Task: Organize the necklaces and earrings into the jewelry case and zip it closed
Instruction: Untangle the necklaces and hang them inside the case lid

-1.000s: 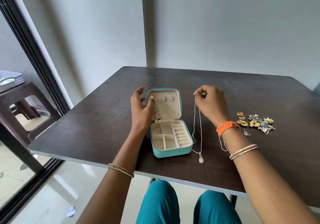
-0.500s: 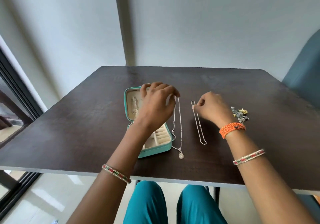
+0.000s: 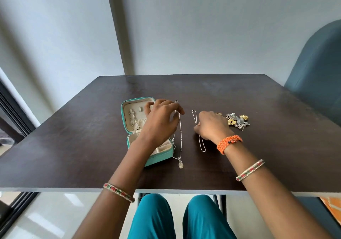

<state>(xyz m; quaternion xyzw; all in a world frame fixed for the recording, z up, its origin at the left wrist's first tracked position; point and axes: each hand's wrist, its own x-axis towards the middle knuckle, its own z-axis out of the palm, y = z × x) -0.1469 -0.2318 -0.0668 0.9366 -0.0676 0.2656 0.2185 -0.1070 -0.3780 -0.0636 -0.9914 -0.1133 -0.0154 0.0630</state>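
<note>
Table: a dark brown wooden top [image 3: 73, 146] with a pale front edge, seen from the seated person's side; teal-clad knees show under it at 6 o'clock.
Room: pale grey walls meet in a corner behind the table at 12 o'clock; a dark-framed glass door [image 3: 13, 113] runs along 9 o'clock, a teal chair back [image 3: 317, 69] rises at 2 o'clock, and glossy light floor tiles lie below.
Jewelry case: the teal case [image 3: 158, 158] lies open left of centre, lid tipped back, with a chain hanging in the cream lid.
Pendant necklace: a silver chain with pendant [image 3: 180, 137] lies stretched out, just beside the case's right edge.
Second necklace: a plain thin chain [image 3: 202, 145] lies at centre.
Earrings: a gold and silver heap [image 3: 238, 119] sits at 3 o'clock of the hands.
Left hand: [image 3: 160, 118] hovers over the case, fingers loosely bent; whether they touch the pendant chain I cannot tell.
Right hand: [image 3: 210, 125] fingers curled down onto the plain chain, pinching it.
</note>
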